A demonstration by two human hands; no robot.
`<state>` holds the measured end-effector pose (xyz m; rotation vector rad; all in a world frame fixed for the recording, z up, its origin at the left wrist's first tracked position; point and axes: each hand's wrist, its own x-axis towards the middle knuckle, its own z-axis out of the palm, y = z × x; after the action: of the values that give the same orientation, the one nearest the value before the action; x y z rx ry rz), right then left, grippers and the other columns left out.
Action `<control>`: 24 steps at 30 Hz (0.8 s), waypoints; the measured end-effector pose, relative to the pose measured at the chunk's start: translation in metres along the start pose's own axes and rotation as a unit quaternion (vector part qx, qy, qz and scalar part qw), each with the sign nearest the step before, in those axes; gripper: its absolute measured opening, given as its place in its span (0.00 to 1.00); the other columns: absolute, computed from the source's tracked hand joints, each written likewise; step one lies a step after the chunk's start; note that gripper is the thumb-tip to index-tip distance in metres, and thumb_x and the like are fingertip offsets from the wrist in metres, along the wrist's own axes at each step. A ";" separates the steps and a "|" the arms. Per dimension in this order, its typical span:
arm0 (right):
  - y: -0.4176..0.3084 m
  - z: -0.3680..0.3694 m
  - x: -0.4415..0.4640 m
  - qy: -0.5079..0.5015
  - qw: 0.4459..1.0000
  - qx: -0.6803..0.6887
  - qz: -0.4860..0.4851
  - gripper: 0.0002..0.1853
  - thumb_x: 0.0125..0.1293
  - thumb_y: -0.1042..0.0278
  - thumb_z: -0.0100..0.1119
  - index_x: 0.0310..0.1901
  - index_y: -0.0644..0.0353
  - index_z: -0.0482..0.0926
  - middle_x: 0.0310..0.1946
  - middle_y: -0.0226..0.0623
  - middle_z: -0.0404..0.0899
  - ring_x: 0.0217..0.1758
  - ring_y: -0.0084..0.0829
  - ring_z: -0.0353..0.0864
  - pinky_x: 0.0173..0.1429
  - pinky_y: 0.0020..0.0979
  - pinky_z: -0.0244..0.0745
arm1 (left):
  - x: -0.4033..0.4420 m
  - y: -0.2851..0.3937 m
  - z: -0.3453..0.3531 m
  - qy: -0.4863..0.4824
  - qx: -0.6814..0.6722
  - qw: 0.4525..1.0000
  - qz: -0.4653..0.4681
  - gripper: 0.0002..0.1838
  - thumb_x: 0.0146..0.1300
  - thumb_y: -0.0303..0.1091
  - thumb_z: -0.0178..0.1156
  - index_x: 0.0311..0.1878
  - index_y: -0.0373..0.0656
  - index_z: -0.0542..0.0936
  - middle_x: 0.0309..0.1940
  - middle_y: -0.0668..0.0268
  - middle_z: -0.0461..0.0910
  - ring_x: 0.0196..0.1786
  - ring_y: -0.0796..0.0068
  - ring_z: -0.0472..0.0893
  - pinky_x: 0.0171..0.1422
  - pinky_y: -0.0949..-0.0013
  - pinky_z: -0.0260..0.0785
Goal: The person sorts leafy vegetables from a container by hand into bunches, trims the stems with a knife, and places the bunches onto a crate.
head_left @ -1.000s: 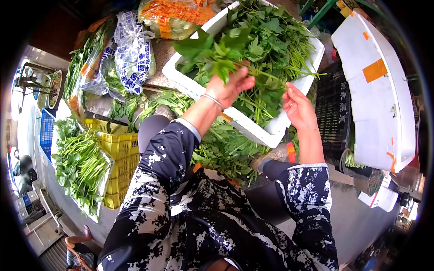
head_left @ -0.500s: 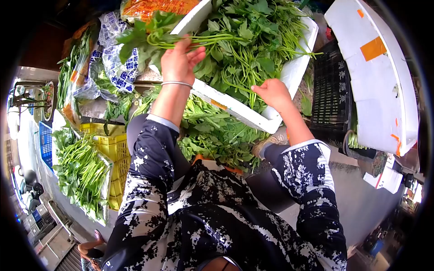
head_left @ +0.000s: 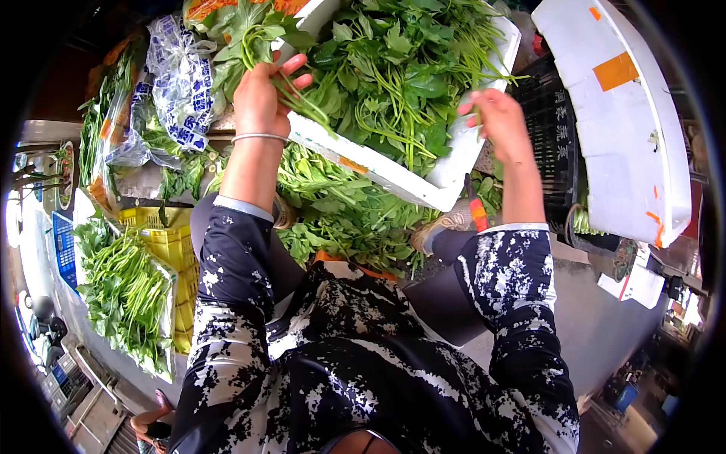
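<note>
My left hand point(head_left: 258, 100), with a bangle at the wrist, closes around a small bunch of leafy green stems point(head_left: 310, 108) above the near left edge of a white foam box point(head_left: 393, 178). The bunch's leaves point up and away, and its cut ends point down to the right. My right hand point(head_left: 499, 121) is over the box's right wall, its fingers loosely curled and apart; slightly blurred, they show nothing clearly held. Long-stemmed leafy greens point(head_left: 408, 83) fill the box. A tool with a red and yellow handle point(head_left: 478, 214) lies beside my right forearm.
More greens point(head_left: 340, 219) are heaped below the box by my feet. A black crate point(head_left: 550, 144) and a tilted white foam box point(head_left: 624, 129) stand at right. Plastic bags point(head_left: 181, 83), yellow crates point(head_left: 170, 234) and a tray of greens point(head_left: 125, 287) are at left.
My left hand has moved left with the bunch, whose stem ends swung downward. My right hand has left the stems in the box, moving up and right. The red-and-yellow handle has come into view.
</note>
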<state>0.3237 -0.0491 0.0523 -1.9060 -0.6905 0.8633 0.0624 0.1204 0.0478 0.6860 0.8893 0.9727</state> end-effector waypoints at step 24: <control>-0.005 0.012 -0.032 -0.265 0.927 0.238 0.120 0.10 0.57 0.67 0.56 0.36 0.66 0.77 0.23 0.32 0.77 0.17 0.15 0.67 0.19 0.14 0.58 | -0.007 -0.026 0.004 0.000 -0.041 0.996 -0.075 0.04 0.62 0.31 0.47 0.37 0.42 0.68 0.22 0.67 0.72 0.21 0.80 0.64 0.25 0.75 0.59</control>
<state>0.2947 -0.0644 0.0620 -1.3337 -0.4929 1.5782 0.0744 0.1032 0.0309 0.5425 0.8832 0.8695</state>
